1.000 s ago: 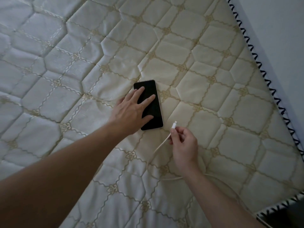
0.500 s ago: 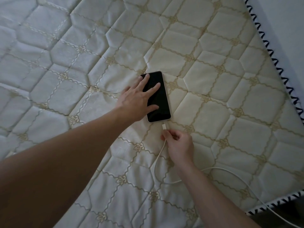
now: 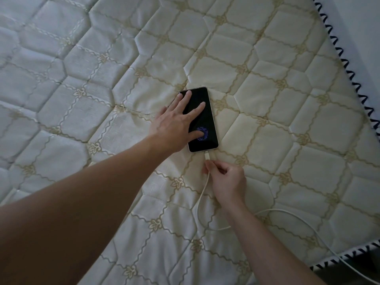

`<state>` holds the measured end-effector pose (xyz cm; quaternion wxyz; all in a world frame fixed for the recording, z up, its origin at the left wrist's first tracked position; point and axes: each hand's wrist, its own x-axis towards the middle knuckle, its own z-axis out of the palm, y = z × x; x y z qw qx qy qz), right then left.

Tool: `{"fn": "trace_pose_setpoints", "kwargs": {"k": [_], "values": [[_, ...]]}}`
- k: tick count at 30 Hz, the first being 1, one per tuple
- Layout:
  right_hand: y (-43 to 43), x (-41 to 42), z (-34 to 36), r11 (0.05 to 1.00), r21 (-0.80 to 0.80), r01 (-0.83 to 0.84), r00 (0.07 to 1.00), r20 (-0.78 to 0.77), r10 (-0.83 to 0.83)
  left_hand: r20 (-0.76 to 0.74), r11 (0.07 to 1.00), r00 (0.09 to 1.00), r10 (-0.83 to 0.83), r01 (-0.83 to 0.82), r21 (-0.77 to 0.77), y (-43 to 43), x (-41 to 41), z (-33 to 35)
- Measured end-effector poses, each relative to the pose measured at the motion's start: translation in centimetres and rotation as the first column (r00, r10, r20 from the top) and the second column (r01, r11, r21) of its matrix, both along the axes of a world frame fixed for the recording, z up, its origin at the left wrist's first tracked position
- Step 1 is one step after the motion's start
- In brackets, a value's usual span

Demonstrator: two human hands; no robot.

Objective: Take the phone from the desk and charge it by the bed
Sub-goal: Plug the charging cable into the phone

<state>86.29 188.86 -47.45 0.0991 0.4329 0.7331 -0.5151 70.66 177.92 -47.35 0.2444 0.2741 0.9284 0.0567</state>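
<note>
A black phone (image 3: 205, 130) lies face up on the quilted cream mattress (image 3: 102, 79). Its screen shows a glowing blue fingerprint symbol near the lower end. My left hand (image 3: 174, 124) rests flat on the phone with its fingers spread, pressing it onto the bed. A white charging cable (image 3: 202, 194) has its plug in the phone's bottom edge. My right hand (image 3: 226, 177) pinches the cable just behind the plug. From there the cable loops over the mattress and runs off the lower right edge.
The mattress edge (image 3: 353, 83) with dark zigzag stitching runs down the right side, next to a pale wall (image 3: 366, 27). The bed's corner lies at the lower right, with dark floor (image 3: 359, 270) beyond it.
My right hand brought the cable plug up to the phone's bottom edge and into it. The screen now shows a fingerprint symbol. My left hand stayed pressed on the phone.
</note>
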Motion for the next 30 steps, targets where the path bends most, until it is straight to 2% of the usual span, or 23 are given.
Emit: {"fn": "trace_pose_setpoints", "kwargs": {"k": [7, 12, 21, 30], "values": [[-0.2, 0.2, -0.2, 1.000, 0.023, -0.017, 1.000, -0.022, 0.017, -0.003, 1.000, 1.000, 0.001, -0.001, 0.022, -0.1, 0.1, -0.2], [-0.4, -0.3, -0.4, 0.992, 0.074, -0.104, 0.994, -0.006, 0.105, -0.021, 0.999, 1.000, 0.005, -0.004, 0.036, -0.2, 0.0, -0.4], [-1.6, -0.2, -0.5, 0.985, 0.167, -0.029, 0.999, -0.018, 0.032, -0.004, 1.000, 1.000, -0.014, 0.015, 0.027, -0.3, -0.2, 0.1], [-1.5, 0.1, -1.0, 0.996, 0.092, 0.022, 0.998, -0.054, -0.017, -0.002, 0.999, 1.000, -0.023, 0.023, 0.024, -0.4, -0.3, 0.0]]}}
